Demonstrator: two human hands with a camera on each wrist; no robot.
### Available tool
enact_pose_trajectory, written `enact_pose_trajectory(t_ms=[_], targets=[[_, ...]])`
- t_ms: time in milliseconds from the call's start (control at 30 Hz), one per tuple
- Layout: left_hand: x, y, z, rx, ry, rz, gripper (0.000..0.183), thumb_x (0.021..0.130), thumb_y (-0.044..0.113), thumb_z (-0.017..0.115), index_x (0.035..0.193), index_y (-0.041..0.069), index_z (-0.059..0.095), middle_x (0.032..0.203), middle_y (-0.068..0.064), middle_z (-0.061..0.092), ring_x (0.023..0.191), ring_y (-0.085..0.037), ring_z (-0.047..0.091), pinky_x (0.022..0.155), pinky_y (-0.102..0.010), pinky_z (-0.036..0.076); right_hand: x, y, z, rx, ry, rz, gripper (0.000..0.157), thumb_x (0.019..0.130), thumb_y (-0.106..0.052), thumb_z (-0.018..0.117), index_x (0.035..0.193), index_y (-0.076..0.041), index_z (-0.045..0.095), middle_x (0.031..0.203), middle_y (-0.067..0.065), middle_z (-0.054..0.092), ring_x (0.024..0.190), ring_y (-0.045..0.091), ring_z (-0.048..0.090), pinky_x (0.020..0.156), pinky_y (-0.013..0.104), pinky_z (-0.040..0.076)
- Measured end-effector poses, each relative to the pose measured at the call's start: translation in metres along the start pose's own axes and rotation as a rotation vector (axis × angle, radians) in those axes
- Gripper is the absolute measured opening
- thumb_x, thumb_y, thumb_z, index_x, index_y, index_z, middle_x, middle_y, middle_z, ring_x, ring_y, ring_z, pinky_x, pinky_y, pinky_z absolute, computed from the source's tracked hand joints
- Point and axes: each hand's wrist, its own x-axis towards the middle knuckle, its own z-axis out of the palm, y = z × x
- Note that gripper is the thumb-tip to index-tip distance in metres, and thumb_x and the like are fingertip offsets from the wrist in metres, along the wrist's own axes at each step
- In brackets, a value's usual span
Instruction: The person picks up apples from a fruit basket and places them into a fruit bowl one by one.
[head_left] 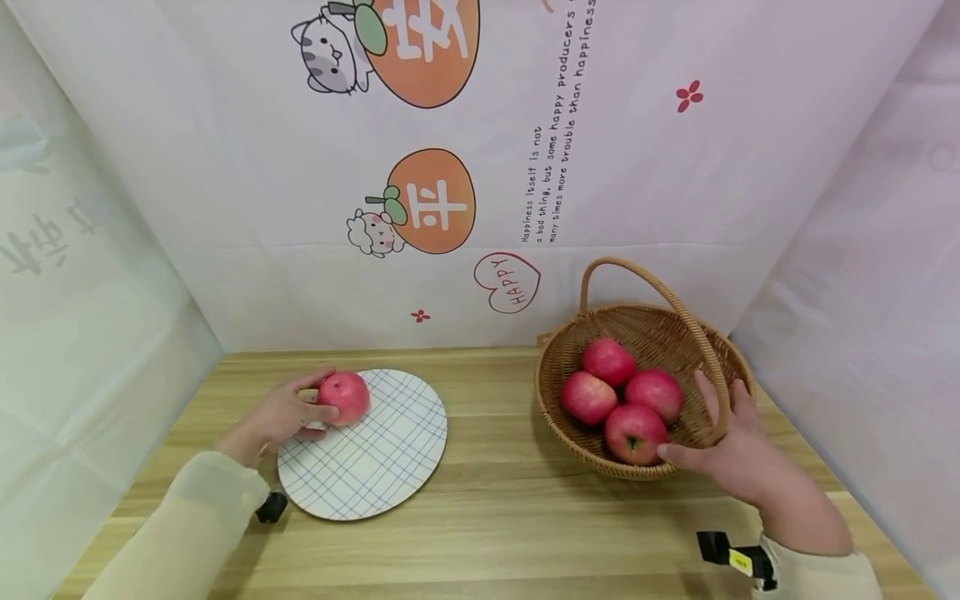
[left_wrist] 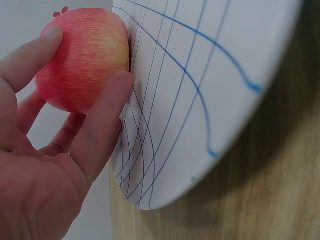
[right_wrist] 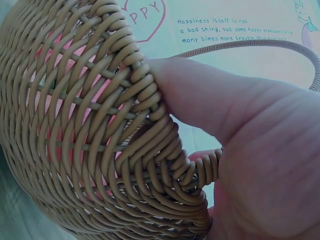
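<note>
My left hand (head_left: 288, 412) holds a red apple (head_left: 344, 397) at the far left part of a round white plate (head_left: 375, 467) with blue crossed lines. In the left wrist view, thumb and fingers span the apple (left_wrist: 85, 60) right beside the plate's face (left_wrist: 170, 100). On the right, my right hand (head_left: 738, 450) grips the near right side of a wicker basket (head_left: 555, 417) around the foot of its handle. Its thumb lies over the woven rim (right_wrist: 145, 90) in the right wrist view. Several red apples (head_left: 636, 434) lie inside the basket.
Plate and basket stand on a wood-grain table (head_left: 495, 500). A white printed backdrop (head_left: 615, 167) rises behind its back edge, with pale sheets at the left (head_left: 75, 250) and right (head_left: 885, 292). The arched basket handle (head_left: 660, 287) stands up over the basket.
</note>
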Motion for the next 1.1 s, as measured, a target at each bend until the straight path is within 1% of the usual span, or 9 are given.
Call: enact_pose_trajectory(t_ms=[233, 467, 533, 600, 700, 800, 867, 967, 1100], targets=[[-0.003, -0.001, -0.004, -0.002, -0.005, 0.047, 0.089, 0.088, 0.006, 0.077, 0.159, 0.014, 0.025, 0.158, -0.026, 0.016, 0.113, -0.043, 0.057, 0.084, -0.048, 0.057, 0.000, -0.001, -0.001, 0.009, -0.013, 0.009, 0.126, 0.082, -0.048, 0.079, 0.157, -0.014, -0.016, 0.145, 0.041, -0.032, 0.128, 0.071, -0.018, 0.089, 0.087, 0.016], [-0.020, 0.018, -0.024, -0.026, 0.017, 0.148, 0.085, 0.094, 0.010, 0.071, 0.160, 0.012, 0.017, 0.161, -0.024, 0.004, 0.117, -0.051, 0.053, 0.089, -0.054, 0.054, -0.001, -0.001, -0.001, 0.009, -0.015, 0.008, 0.126, 0.082, -0.048, 0.080, 0.157, -0.015, -0.015, 0.145, 0.042, -0.031, 0.128, 0.072, -0.015, 0.089, 0.087, 0.016], [-0.025, 0.026, -0.029, -0.018, 0.032, 0.163, 0.085, 0.095, 0.014, 0.070, 0.161, 0.014, 0.016, 0.162, -0.022, 0.005, 0.116, -0.052, 0.054, 0.088, -0.050, 0.055, -0.001, -0.001, -0.001, 0.011, -0.015, 0.006, 0.125, 0.082, -0.048, 0.080, 0.157, -0.015, -0.015, 0.145, 0.042, -0.032, 0.128, 0.072, -0.016, 0.089, 0.087, 0.016], [-0.029, 0.035, -0.032, 0.005, 0.042, 0.173, 0.085, 0.096, 0.019, 0.070, 0.161, 0.017, 0.016, 0.163, -0.019, 0.005, 0.111, -0.049, 0.059, 0.079, -0.040, 0.059, -0.001, -0.001, -0.001, 0.015, -0.015, 0.004, 0.125, 0.083, -0.047, 0.080, 0.157, -0.015, -0.015, 0.145, 0.041, -0.032, 0.128, 0.072, -0.016, 0.089, 0.087, 0.016], [-0.031, 0.047, -0.033, -0.005, 0.055, 0.217, 0.084, 0.095, 0.021, 0.071, 0.161, 0.020, 0.018, 0.164, -0.016, 0.009, 0.108, -0.038, 0.064, 0.076, -0.036, 0.060, -0.001, -0.001, -0.001, 0.020, -0.018, 0.007, 0.125, 0.083, -0.047, 0.080, 0.157, -0.015, -0.016, 0.145, 0.041, -0.033, 0.128, 0.072, -0.017, 0.089, 0.087, 0.015], [-0.032, 0.059, -0.028, -0.079, 0.051, 0.295, 0.080, 0.096, 0.013, 0.070, 0.160, 0.017, 0.022, 0.162, -0.016, 0.013, 0.115, -0.027, 0.058, 0.087, -0.047, 0.056, -0.001, -0.001, -0.001, 0.019, -0.020, 0.009, 0.125, 0.083, -0.047, 0.080, 0.157, -0.015, -0.016, 0.145, 0.041, -0.032, 0.128, 0.072, -0.015, 0.089, 0.087, 0.016], [-0.032, 0.066, -0.021, -0.130, 0.042, 0.324, 0.078, 0.095, 0.008, 0.069, 0.159, 0.016, 0.026, 0.160, -0.015, 0.018, 0.120, -0.022, 0.051, 0.089, -0.050, 0.054, -0.001, 0.000, 0.000, 0.021, -0.021, 0.009, 0.125, 0.083, -0.047, 0.080, 0.157, -0.015, -0.016, 0.146, 0.041, -0.032, 0.128, 0.072, -0.015, 0.090, 0.087, 0.016], [-0.030, 0.076, -0.006, -0.201, 0.006, 0.340, 0.076, 0.095, 0.003, 0.068, 0.158, 0.017, 0.029, 0.158, -0.012, 0.022, 0.125, -0.025, 0.049, 0.091, -0.051, 0.052, 0.000, 0.000, 0.000, 0.025, -0.015, 0.002, 0.125, 0.082, -0.046, 0.080, 0.158, -0.015, -0.015, 0.146, 0.041, -0.031, 0.129, 0.071, -0.016, 0.090, 0.087, 0.016], [-0.024, 0.090, 0.023, -0.292, -0.066, 0.362, 0.077, 0.093, 0.000, 0.069, 0.158, 0.018, 0.032, 0.158, -0.007, 0.025, 0.134, -0.036, 0.041, 0.091, -0.051, 0.052, 0.000, 0.002, 0.000, 0.026, -0.013, -0.003, 0.125, 0.083, -0.046, 0.080, 0.158, -0.014, -0.015, 0.145, 0.041, -0.032, 0.129, 0.070, -0.017, 0.090, 0.087, 0.016]])
